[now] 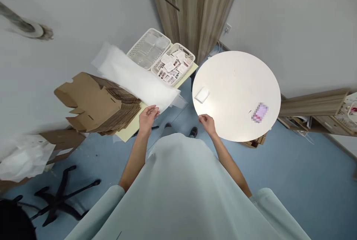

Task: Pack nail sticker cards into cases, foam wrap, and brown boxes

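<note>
My left hand (148,120) is held by the near corner of a stack of thin white packing sheets (134,76). Its fingers are loosely bent and apart, with nothing visible in them; whether the fingertips touch the sheets I cannot tell. My right hand (208,124) is at the near left edge of a round white table (234,80). The fingers there are half curled with small gaps, and no held object shows. Just beyond that hand, a small white packet (202,95) lies on the tabletop.
Folded brown cardboard boxes (89,102) are stacked on a pale yellow table (126,133) at left. Behind are a white basket of small printed cards (173,65) and a basket of clear packets (149,48). A blurred purple item (260,113) lies on the round table. A chair base (60,199) stands lower left.
</note>
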The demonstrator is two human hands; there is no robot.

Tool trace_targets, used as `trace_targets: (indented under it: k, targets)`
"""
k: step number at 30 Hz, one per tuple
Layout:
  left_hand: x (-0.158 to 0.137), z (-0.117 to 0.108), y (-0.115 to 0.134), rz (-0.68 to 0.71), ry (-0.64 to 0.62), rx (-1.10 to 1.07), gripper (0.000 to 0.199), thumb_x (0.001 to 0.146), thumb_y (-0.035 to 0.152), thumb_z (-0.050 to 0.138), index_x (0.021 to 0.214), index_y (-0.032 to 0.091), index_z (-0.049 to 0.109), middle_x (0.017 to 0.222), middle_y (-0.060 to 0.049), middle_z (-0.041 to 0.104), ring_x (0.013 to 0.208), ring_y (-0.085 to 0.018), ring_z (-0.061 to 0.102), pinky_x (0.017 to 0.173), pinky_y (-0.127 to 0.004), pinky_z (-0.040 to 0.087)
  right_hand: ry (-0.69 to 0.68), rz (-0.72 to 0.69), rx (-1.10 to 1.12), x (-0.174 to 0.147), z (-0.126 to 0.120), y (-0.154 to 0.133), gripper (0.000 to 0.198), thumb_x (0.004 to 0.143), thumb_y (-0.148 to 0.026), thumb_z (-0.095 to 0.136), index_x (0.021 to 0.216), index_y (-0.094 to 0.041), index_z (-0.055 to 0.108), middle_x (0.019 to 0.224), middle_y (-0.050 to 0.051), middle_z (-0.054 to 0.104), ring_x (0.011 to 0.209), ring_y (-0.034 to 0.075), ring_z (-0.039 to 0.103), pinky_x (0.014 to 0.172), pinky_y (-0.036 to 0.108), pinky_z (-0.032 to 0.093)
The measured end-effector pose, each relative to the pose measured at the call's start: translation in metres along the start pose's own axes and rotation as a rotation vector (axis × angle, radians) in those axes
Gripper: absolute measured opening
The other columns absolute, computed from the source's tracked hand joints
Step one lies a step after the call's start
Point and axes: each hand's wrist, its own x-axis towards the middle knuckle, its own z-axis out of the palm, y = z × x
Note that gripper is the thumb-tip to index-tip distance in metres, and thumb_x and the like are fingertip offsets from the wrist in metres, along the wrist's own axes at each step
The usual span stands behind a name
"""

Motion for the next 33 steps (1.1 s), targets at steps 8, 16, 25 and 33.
trace_targets:
  k: [8,16,25,33]
  targets:
    - [0.054,-0.145,0.006,0.115,0.206,0.472,0.031,0.093,0.031,0.071,0.12,0.015,0.073,0.129,-0.018,0.082,0.125,-0.031,0.078,0.117,-0.05,0.061,-0.029,-0.104,-0.049,0.002,0.069,-0.066,0.049,0.098,-0.069,0.061,0.103,-0.022,0.073,0.096,0.01,0.084,0.095,0.026,0.083,0.094,0.04,0.066]
    - [0.097,-0.243,-0.015,0.096,-0.108,0.875,0.044,0.093,0.044,0.075,0.128,0.017,0.076,0.142,-0.02,0.078,0.128,-0.039,0.076,0.114,-0.052,0.06,-0.129,-0.201,-0.131,-0.007,0.185,-0.132,0.035,0.102,-0.056,0.063,0.103,-0.023,0.076,0.099,0.008,0.085,0.094,0.026,0.083,0.09,0.037,0.063]
    - [0.125,-0.256,-0.011,0.179,-0.266,1.03,0.047,0.11,0.041,0.042,0.121,0.018,0.082,0.127,-0.019,0.084,0.12,-0.04,0.078,0.102,-0.047,0.059,-0.344,-0.262,-0.499,-0.023,0.296,-0.18,0.035,0.112,-0.033,0.064,0.143,-0.023,0.076,0.115,0.006,0.086,0.099,0.02,0.08,0.096,0.031,0.059]
    - [0.126,-0.245,-0.021,0.326,-0.272,1.052,0.044,0.109,0.035,0.043,0.122,0.015,0.079,0.128,-0.024,0.08,0.119,-0.04,0.075,0.104,-0.048,0.057,-0.598,-0.345,-1.004,-0.017,0.372,-0.204,0.056,0.117,-0.029,0.052,0.172,-0.021,0.049,0.14,0.014,0.081,0.13,0.03,0.077,0.106,0.04,0.061]
